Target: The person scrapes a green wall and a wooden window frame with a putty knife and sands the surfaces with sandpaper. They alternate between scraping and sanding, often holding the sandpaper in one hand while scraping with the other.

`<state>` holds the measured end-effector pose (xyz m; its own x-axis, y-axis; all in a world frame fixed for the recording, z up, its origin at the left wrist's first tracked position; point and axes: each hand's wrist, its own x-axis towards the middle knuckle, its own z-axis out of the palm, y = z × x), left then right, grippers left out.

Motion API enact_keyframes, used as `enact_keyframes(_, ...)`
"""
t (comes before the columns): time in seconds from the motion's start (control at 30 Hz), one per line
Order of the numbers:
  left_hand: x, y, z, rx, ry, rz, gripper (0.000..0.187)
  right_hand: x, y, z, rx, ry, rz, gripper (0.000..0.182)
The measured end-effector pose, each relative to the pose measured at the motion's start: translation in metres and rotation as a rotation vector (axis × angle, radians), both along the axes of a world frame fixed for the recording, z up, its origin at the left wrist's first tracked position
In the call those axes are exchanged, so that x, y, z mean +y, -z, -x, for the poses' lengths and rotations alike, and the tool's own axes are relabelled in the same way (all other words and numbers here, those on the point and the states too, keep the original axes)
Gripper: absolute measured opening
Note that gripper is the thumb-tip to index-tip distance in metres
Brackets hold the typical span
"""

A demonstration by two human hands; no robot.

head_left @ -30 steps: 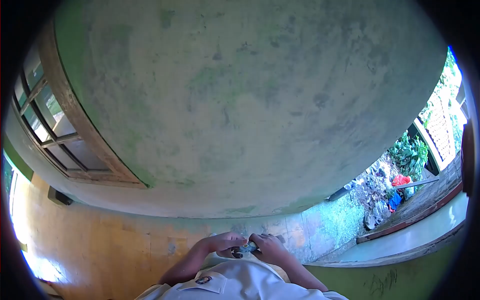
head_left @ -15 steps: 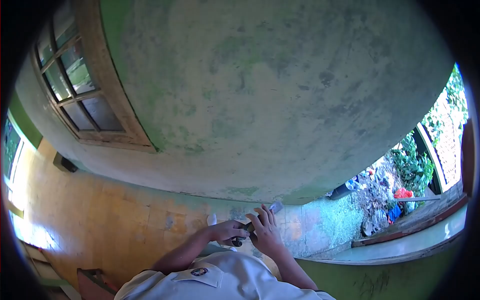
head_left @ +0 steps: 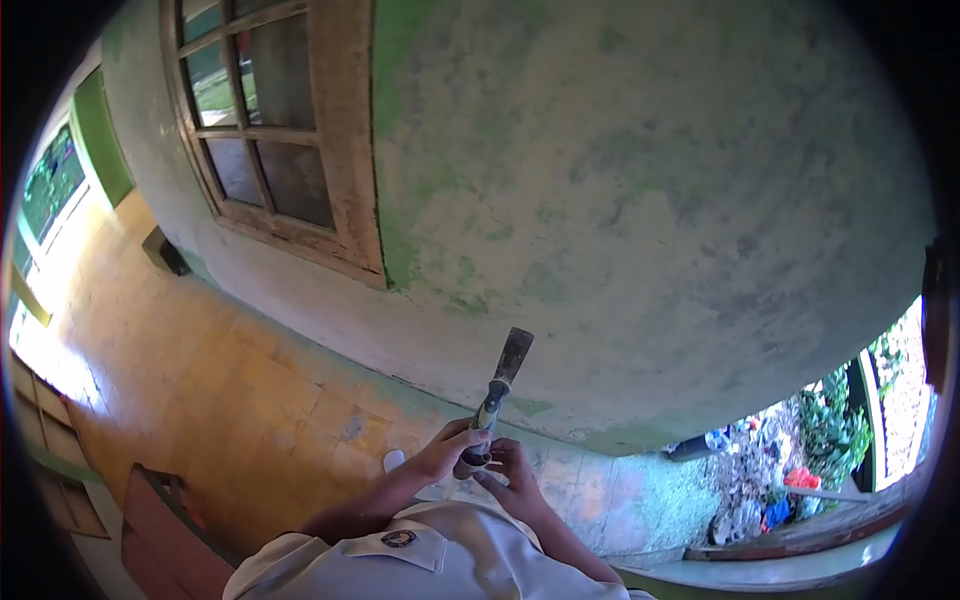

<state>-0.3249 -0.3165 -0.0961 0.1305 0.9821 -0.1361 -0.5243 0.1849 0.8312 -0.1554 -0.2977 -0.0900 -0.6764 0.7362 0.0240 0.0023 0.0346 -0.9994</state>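
A scraper (head_left: 513, 360) with a flat, worn metal blade stands tilted upward in front of my chest, its blade toward the wall. My left hand (head_left: 447, 452) is closed round its handle (head_left: 488, 412), thumb along the side. At the handle's dark lower end, my right hand (head_left: 517, 487) has its fingers and thumb curled in around it. Part of the grip is hidden behind the fingers.
A wall (head_left: 620, 220) with patchy, peeling green paint rises ahead. On the left is a wooden-framed window (head_left: 262, 130) above an orange tiled floor (head_left: 230, 370). Rubble and litter (head_left: 760, 450) lie at the right beyond a ledge (head_left: 800, 545). A reddish wooden piece (head_left: 165, 540) stands lower left.
The scraper has swung up so its blade points at the wall. My right hand has moved from over the blade end down to the handle's lower end. The view has turned.
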Motion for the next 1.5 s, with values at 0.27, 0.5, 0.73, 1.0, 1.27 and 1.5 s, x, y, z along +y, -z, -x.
enact_keyframes(0.27, -0.009, -0.006, 0.074, 0.052, -0.208, -0.044, 0.018, 0.025, -0.012, 0.076, -0.054, -0.130, -0.269, 0.042)
enact_keyframes(0.5, -0.013, -0.037, 0.137, 0.082, 0.066, -0.034, 0.021, 0.044, -0.045, 0.140, -0.067, 0.049, -0.865, 0.047)
enact_keyframes(0.73, -0.011, -0.037, 0.205, 0.186, 0.119, 0.100, 0.026, 0.054, -0.048, 0.207, -0.215, 0.062, -1.044, 0.051)
enact_keyframes(1.0, -0.009, -0.037, 0.259, 0.216, 0.265, 0.196, 0.023, 0.076, -0.063, 0.263, -0.253, -0.029, -1.238, 0.043)
enact_keyframes(1.27, 0.008, -0.020, 0.286, 0.175, 0.180, -0.144, 0.044, 0.100, -0.053, 0.270, -0.326, 0.060, -1.037, 0.036)
enact_keyframes(1.5, 0.053, -0.005, 0.294, 0.067, 0.184, -0.016, 0.043, 0.149, -0.051, 0.228, -0.075, 0.272, -0.657, 0.015)
